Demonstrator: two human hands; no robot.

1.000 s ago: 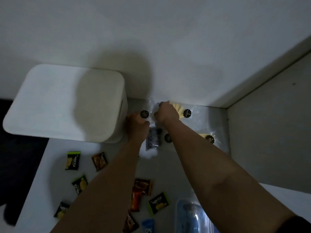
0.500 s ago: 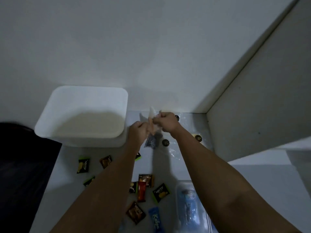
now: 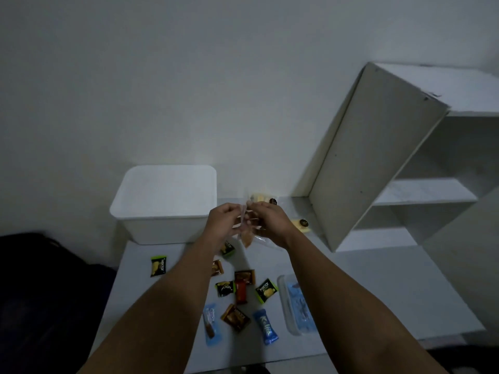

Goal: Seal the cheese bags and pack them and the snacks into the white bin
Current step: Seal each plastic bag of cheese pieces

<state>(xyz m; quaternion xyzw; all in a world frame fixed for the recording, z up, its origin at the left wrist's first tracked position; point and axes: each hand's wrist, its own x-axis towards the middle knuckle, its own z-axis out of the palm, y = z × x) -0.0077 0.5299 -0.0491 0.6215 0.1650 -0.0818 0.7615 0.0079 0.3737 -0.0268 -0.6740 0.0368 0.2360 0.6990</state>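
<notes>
Both hands hold one clear cheese bag [image 3: 246, 233] above the table, just right of the white bin [image 3: 164, 211]. My left hand [image 3: 222, 218] pinches its top edge on the left and my right hand [image 3: 268, 221] pinches it on the right. Orange cheese hangs in the bag's lower end. Two more cheese bags with dark round labels lie behind the hands: one [image 3: 263, 198] near the wall, one [image 3: 301, 224] by the shelf unit. Several small snack packets, such as a green one [image 3: 158, 265] and a blue one [image 3: 265, 330], are scattered on the table under my forearms.
A clear lidded box with blue contents [image 3: 297, 306] sits at the right of the snacks. A white shelf unit [image 3: 378, 163] stands at the right, its side panel close to the cheese bags. A dark chair or bag [image 3: 40, 279] is left of the table.
The cheese bag was lifted off the table and now hangs between both hands. The view has pulled back and up, showing more of the table and the shelf unit.
</notes>
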